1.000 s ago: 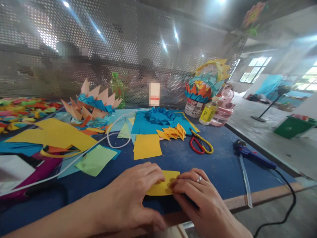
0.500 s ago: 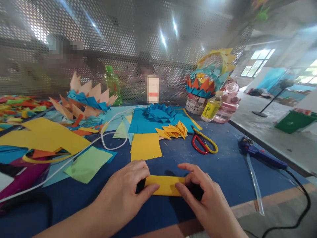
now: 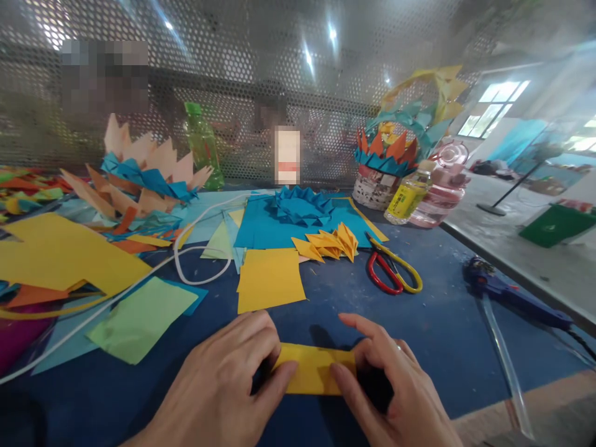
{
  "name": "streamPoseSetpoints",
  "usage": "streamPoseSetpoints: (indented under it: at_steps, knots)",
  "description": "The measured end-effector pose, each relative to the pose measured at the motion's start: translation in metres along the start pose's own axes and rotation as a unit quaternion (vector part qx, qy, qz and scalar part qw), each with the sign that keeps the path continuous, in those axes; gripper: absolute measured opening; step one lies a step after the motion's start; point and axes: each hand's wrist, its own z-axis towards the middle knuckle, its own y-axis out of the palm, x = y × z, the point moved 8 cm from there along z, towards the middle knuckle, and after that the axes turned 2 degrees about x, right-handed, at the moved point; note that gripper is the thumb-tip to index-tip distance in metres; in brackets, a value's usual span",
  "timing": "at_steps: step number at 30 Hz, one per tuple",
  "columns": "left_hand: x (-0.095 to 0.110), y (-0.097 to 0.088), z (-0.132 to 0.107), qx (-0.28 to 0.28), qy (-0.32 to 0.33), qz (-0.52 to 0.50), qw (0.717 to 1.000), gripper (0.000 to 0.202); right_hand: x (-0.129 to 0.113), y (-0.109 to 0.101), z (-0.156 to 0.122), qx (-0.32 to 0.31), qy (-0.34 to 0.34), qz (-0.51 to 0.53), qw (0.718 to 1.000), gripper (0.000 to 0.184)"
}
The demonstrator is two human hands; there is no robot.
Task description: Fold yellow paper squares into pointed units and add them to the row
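Note:
A folded strip of yellow paper lies between my hands near the front of the blue table. My left hand pinches its left end, thumb on top and fingers curled behind. At the other end my right hand grips the strip between thumb and bent fingers, its index finger raised off the paper. Just beyond sits a stack of square yellow sheets. Behind the stack are folded yellow-orange paper points and a ring of blue folded paper on blue sheets.
Scissors with red and yellow handles lie right of the folded points. A blue glue gun with a clear glue stick rests at the right edge. A white cable crosses the left side among loose paper. Bottles stand at the back right.
The view has moved in closer and tilted slightly. Both hands still hold the yellow strip, which now appears wider from front to back.

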Motion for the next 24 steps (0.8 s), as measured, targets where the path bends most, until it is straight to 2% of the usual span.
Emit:
streamPoseSetpoints:
  at_steps: [9, 13, 24]
  knots:
    - [-0.0037, 0.0033, 0.0029, 0.009, -0.008, 0.02, 1.0, 0.026, -0.0009, 0.0079, -0.0002, 0.003, -0.028, -0.028, 0.999, 0.049]
    - [-0.0029, 0.0038, 0.0017, -0.002, -0.008, 0.025, 1.0, 0.025, 0.0008, 0.0075, -0.002, 0.009, -0.023, -0.035, 0.999, 0.049]
    - [0.0016, 0.0004, 0.0031, 0.014, 0.009, 0.038, 0.999, 0.027, -0.0002, 0.0079, -0.0014, 0.014, -0.026, -0.062, 0.998, 0.049]
